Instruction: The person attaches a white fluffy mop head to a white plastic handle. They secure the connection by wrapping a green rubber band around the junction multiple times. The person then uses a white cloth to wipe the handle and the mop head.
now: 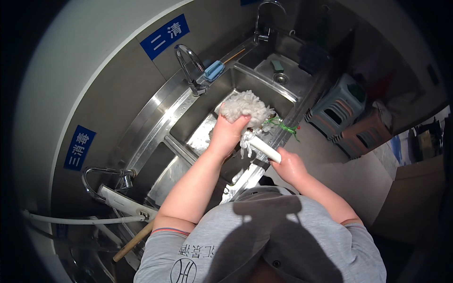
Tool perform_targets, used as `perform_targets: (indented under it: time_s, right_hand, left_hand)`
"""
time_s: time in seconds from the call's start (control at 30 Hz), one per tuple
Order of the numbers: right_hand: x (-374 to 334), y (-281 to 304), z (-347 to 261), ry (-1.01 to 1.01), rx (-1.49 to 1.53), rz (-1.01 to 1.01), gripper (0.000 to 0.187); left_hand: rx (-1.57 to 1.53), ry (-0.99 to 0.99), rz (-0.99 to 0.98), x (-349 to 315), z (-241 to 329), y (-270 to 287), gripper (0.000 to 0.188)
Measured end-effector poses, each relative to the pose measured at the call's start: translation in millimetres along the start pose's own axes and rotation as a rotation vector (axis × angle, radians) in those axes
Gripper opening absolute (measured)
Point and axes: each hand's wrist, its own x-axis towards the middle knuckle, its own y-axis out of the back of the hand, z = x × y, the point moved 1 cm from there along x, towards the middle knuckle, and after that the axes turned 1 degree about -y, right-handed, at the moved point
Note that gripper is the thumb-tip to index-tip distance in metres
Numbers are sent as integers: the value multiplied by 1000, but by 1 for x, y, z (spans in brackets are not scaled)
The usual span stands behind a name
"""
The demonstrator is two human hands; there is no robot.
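Above the middle sink basin I hold a white fluffy duster (246,109) with thick, shaggy strands. My left hand (227,134) is closed round the underside of its head, thumb on top. A white tube-like handle (265,150) slants down to the right from the head. My right hand (289,166) grips the lower end of this handle, near the sink's front edge. Loose white strands hang beside the handle's upper end. Bright green strips (281,125) with a small red spot lie beside the head, across the sink's rim. The left fingers are partly hidden.
A curved tap (191,70) stands behind the basin, with a blue brush (214,70) to its right. The far right basin holds a green sponge (277,66). Stacked stools (337,111) are at right. At left are another tap (108,172) and a wooden pole (132,243).
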Motion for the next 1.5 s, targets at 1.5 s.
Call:
perform_targets:
  time_s: [1.5]
  right_hand:
    - [20,-26,-8,50,-45,-161,29]
  left_hand:
    - [314,166,112,-8,22,29,22]
